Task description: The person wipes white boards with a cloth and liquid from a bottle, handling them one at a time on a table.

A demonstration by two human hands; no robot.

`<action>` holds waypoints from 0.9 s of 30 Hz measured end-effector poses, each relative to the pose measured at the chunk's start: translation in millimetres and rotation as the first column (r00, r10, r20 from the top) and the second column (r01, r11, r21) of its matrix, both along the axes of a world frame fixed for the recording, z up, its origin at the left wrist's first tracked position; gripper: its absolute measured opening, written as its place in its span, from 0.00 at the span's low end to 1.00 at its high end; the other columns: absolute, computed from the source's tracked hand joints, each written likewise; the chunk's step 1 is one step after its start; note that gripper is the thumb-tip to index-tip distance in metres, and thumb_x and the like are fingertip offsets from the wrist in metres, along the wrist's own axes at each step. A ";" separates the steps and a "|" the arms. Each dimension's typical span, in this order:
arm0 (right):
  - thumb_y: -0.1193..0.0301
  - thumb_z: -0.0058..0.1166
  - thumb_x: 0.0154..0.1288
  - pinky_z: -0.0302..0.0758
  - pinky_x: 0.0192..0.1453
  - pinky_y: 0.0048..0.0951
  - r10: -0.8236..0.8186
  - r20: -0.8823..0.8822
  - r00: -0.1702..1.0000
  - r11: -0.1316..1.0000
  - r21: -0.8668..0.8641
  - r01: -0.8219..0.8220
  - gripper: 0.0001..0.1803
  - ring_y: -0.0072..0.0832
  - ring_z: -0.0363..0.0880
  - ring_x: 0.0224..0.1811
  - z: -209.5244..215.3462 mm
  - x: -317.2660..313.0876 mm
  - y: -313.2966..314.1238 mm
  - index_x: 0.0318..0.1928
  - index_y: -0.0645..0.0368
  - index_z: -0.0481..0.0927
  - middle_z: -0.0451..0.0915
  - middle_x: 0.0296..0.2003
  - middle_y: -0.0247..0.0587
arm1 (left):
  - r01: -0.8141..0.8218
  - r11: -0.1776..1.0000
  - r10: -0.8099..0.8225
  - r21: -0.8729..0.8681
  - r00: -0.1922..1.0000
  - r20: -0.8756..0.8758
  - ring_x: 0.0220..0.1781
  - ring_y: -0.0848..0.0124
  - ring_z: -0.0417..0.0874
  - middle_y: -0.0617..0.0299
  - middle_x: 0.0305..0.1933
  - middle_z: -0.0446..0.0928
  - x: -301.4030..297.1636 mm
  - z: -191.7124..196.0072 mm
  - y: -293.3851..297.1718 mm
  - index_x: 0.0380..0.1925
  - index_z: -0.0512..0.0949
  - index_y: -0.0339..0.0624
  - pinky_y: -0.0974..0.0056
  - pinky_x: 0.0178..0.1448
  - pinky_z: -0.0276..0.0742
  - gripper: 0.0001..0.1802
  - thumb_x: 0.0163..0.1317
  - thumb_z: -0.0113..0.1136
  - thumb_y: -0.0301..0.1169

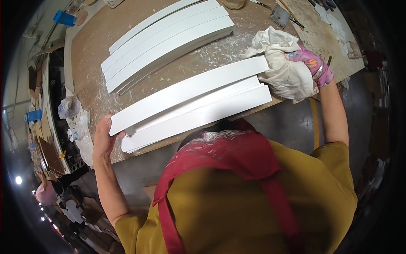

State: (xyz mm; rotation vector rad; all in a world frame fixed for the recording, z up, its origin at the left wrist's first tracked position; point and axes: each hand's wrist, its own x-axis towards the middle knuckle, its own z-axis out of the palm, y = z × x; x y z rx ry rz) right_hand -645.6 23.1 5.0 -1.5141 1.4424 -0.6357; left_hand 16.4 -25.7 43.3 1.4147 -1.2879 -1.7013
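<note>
A long white board (190,89) lies across the table in front of me, its near side above other white boards (203,109) stacked at the table's front edge. My left hand (104,134) grips the left end of the upper board, fingers curled round its edge. At the right end, my right hand (311,63), in a pink patterned glove, is closed on a bunched cream cloth (287,72). The cloth meets the board's right end and hides its tip. Farther back, a stack of similar white boards (169,40) sits on the table.
The brown worktable (91,51) is scuffed with white marks. At its far right lie a scraper (280,17) and brushes (292,19). A white tub (75,134) and crumpled plastic (69,106) are at the left edge. Another person (46,192) is at the far left.
</note>
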 end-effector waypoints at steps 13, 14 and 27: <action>0.71 0.58 0.57 0.66 0.58 0.25 -0.211 0.128 0.969 0.921 0.359 0.153 0.25 0.24 0.73 0.49 -10.2 -16.2 9.9 0.55 0.66 0.71 0.77 0.47 0.37 | 0.436 0.899 -0.270 -0.036 0.619 0.738 0.40 0.67 0.76 0.55 0.36 0.77 -0.9 29.5 6.8 0.43 0.77 0.37 0.64 0.48 0.71 0.19 0.63 0.56 0.42; 0.71 0.58 0.57 0.66 0.58 0.25 -0.195 0.128 0.973 0.924 0.357 0.138 0.25 0.24 0.73 0.49 -8.4 -11.4 6.5 0.55 0.66 0.71 0.77 0.47 0.37 | 0.327 0.940 -0.311 0.101 0.695 0.648 0.42 0.70 0.77 0.57 0.37 0.78 1.1 29.9 8.2 0.47 0.77 0.39 0.65 0.49 0.71 0.20 0.62 0.58 0.41; 0.74 0.50 0.61 0.64 0.66 0.33 0.061 -0.655 0.753 0.880 -0.321 -0.351 0.17 0.35 0.73 0.56 28.0 -13.8 -65.4 0.52 0.54 0.78 0.77 0.51 0.40 | 0.295 0.916 0.001 -0.271 0.675 0.738 0.52 0.53 0.77 0.45 0.55 0.73 7.2 -10.2 -88.5 0.57 0.69 0.34 0.58 0.56 0.71 0.32 0.55 0.64 0.40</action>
